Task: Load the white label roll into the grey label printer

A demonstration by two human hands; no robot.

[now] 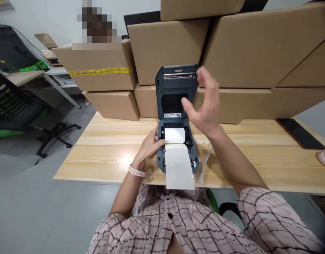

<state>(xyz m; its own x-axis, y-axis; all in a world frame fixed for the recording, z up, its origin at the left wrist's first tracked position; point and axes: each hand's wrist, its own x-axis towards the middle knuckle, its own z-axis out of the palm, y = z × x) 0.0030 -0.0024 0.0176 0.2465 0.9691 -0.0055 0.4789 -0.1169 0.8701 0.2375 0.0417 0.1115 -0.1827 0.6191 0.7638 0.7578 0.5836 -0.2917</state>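
Observation:
A dark grey label printer stands on the wooden table with its lid raised. Inside lies a white label roll, and its paper strip runs out over the front past the table edge. My left hand grips the printer's left side, thumb over the rim beside the roll and fingers along the outer wall. Blurred by motion, my right hand is open at the right of the lid, thumb and fingers apart; whether a fingertip touches the lid's edge I cannot tell.
Cardboard boxes are stacked behind the printer. A translucent strip lies right of it on the table. A black phone rests farther right. At left is an office chair; a blurred person is behind the boxes.

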